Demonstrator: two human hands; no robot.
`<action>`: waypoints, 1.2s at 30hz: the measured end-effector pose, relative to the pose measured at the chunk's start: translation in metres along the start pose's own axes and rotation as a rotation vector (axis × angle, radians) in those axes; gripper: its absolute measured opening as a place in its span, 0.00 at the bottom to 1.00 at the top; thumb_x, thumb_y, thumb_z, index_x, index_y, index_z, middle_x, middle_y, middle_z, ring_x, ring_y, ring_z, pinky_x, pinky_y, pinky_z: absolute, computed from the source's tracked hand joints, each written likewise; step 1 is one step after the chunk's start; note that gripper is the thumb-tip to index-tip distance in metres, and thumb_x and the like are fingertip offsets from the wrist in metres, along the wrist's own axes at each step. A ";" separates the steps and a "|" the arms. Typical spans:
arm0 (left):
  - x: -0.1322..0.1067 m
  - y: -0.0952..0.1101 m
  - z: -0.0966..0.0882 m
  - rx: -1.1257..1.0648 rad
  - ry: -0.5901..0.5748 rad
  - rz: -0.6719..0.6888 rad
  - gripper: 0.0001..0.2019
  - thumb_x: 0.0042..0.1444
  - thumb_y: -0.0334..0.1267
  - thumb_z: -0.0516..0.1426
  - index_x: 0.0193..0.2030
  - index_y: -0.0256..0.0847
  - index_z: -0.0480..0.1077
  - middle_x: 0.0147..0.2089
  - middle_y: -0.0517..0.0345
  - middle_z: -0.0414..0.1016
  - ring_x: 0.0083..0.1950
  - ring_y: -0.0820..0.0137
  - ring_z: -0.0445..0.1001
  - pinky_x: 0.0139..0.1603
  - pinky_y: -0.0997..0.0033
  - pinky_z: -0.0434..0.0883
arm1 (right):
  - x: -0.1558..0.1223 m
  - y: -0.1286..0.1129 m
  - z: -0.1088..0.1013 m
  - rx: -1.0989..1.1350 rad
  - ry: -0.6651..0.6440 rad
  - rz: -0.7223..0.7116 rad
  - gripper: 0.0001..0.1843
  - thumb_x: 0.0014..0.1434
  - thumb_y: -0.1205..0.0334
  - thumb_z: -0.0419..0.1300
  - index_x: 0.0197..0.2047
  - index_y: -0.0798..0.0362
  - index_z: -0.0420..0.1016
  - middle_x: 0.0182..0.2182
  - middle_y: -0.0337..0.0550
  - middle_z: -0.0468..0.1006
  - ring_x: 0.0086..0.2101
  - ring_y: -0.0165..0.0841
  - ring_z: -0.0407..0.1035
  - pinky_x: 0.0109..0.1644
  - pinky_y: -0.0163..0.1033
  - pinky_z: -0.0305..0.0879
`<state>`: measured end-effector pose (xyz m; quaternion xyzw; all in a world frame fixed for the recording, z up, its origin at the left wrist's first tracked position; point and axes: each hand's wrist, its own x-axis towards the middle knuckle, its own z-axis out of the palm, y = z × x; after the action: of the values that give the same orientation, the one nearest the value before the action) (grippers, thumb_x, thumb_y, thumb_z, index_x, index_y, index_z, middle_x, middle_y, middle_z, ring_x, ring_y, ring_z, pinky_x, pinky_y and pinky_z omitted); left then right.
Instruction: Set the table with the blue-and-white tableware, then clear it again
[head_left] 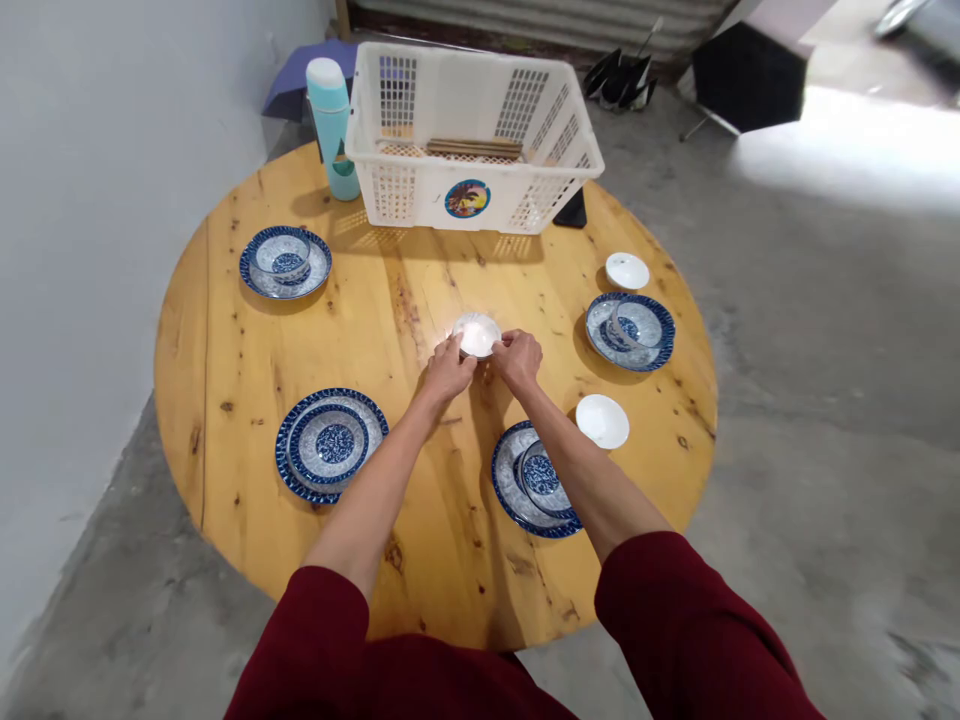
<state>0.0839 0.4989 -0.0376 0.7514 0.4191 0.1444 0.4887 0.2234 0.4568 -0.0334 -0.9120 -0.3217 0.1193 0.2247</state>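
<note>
Between both hands, near the middle of the round wooden table (435, 480), is a small white bowl (478, 333). My left hand (449, 368) grips its left rim, and my right hand (517, 357) pinches its right edge. Below my right forearm lies a blue-patterned plate (517, 508) with a glass bowl on it, partly covered by the arm. Another white bowl (602, 421) stands just right of that arm. To the left of my left forearm, a smaller blue-patterned dish (330, 446) rests on a larger matching plate (289, 470).
A white plastic basket (409, 190) holding wooden chopsticks (474, 149) stands at the back, beside a light blue bottle (334, 130). A phone (572, 210) lies by its right corner. Plates with glass bowls sit at left (251, 277) and right (658, 350), near a white bowl (627, 271).
</note>
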 end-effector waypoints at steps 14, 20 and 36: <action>-0.020 0.031 0.004 0.017 -0.005 -0.069 0.35 0.59 0.41 0.55 0.73 0.36 0.52 0.74 0.35 0.48 0.75 0.46 0.52 0.73 0.47 0.53 | -0.007 -0.005 -0.008 0.116 0.097 -0.010 0.12 0.49 0.68 0.55 0.37 0.57 0.76 0.35 0.54 0.81 0.40 0.47 0.75 0.52 0.51 0.69; -0.073 0.035 0.005 -0.199 0.195 0.214 0.36 0.60 0.36 0.55 0.73 0.44 0.46 0.76 0.41 0.44 0.78 0.53 0.42 0.75 0.46 0.52 | -0.041 0.011 -0.020 0.336 0.197 -0.188 0.10 0.51 0.66 0.55 0.40 0.54 0.70 0.33 0.43 0.75 0.33 0.38 0.73 0.43 0.48 0.73; -0.276 -0.036 0.022 -0.549 0.117 -0.218 0.33 0.63 0.41 0.54 0.73 0.43 0.49 0.71 0.40 0.51 0.68 0.56 0.64 0.67 0.55 0.69 | -0.245 0.061 -0.002 0.420 -0.264 -0.099 0.15 0.54 0.60 0.53 0.46 0.52 0.68 0.41 0.49 0.81 0.37 0.39 0.76 0.43 0.43 0.74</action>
<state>-0.0870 0.2789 -0.0258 0.5319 0.4702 0.2421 0.6613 0.0691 0.2568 -0.0433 -0.8050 -0.3608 0.2903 0.3709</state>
